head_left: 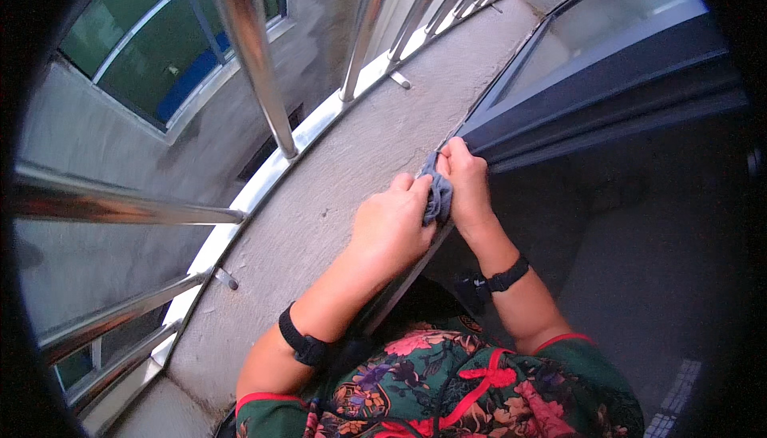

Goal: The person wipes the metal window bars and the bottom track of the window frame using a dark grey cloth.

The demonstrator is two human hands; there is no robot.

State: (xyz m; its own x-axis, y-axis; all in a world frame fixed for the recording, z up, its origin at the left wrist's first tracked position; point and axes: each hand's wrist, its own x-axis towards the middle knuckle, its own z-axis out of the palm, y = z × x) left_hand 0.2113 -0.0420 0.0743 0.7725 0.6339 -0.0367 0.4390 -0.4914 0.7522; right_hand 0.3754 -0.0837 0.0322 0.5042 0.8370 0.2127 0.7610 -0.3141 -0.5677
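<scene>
A bunched grey-blue cloth (439, 198) is held between my two hands, over the inner edge of a concrete ledge (343, 174). My left hand (395, 218) is closed on the cloth from the left, its fingers curled against the folds. On the other side, my right hand (467, 178) pinches the cloth's upper end, close to the corner of a dark window frame (511, 130). The fingertips of both hands are partly hidden by the cloth and by each other.
Shiny metal railing bars (256, 62) rise from a metal rail along the ledge's outer side, with short metal stubs (399, 80) at its foot. Beyond stands a grey wall with a green-tinted window (152, 46). Dark floor (631, 278) lies at the right.
</scene>
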